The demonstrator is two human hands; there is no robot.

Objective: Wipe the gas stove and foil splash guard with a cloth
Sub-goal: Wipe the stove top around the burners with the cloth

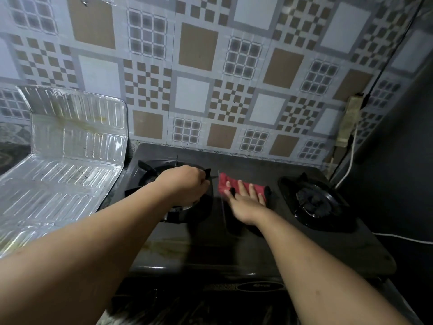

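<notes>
A black two-burner gas stove (pixel 234 245) fills the middle of the view. My right hand (pixel 246 202) lies flat, fingers spread, pressing a red cloth (pixel 226 184) onto the stove top between the burners. My left hand (pixel 187 181) is closed around the pan support (pixel 145 168) of the left burner, at its right side. The right burner (pixel 314 200) stands uncovered. A silver foil splash guard (pixel 70 148), folded and stained yellow near its top, leans against the wall to the left of the stove.
A patterned tile wall (pixel 210 78) runs behind the stove. A power strip (pixel 349 120) hangs at the right with a white cable (pixel 346 170) trailing down past the stove's right edge. A dark surface rises on the far right.
</notes>
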